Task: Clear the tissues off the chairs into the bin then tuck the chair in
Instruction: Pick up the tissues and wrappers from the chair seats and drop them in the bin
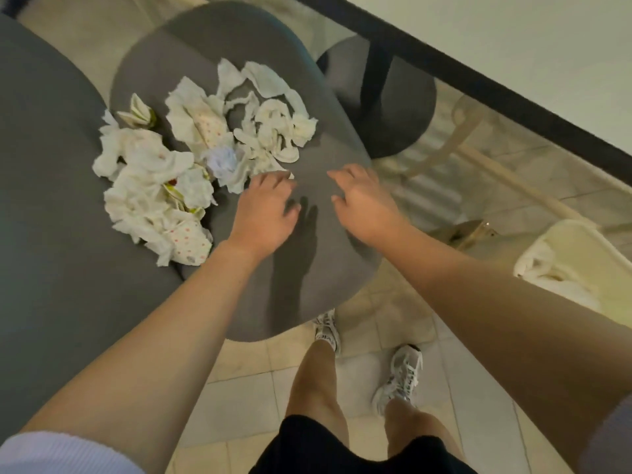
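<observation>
— Beige floor tiles (345,378) lie under a grey chair (325,241). Where are the tissues (191,155)?
— Heaped on the seat's left half, up to its left edge.
— And the person's left hand (265,208)?
— Fingers spread loosely, holding nothing, tips at the heap's near edge.
— The right hand (364,200)?
— Relaxed and empty, over the seat's right edge.

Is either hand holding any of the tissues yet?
No. The left hand and right hand hover with loose, empty fingers over the grey chair seat, beside the pile of tissues.
</observation>
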